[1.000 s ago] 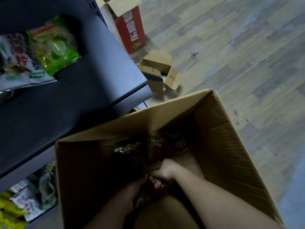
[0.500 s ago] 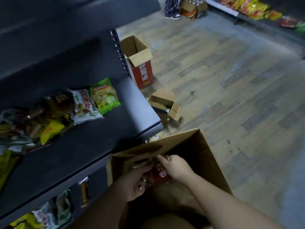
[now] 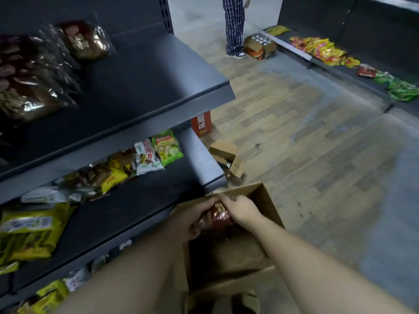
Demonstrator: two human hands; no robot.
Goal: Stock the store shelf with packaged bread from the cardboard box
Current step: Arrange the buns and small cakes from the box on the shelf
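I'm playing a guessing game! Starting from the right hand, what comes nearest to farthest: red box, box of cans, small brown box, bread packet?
From the right hand, head view:
1. The bread packet, held in it.
2. The small brown box, just ahead, slightly left.
3. The red box, farther ahead, left.
4. The box of cans, far off ahead.
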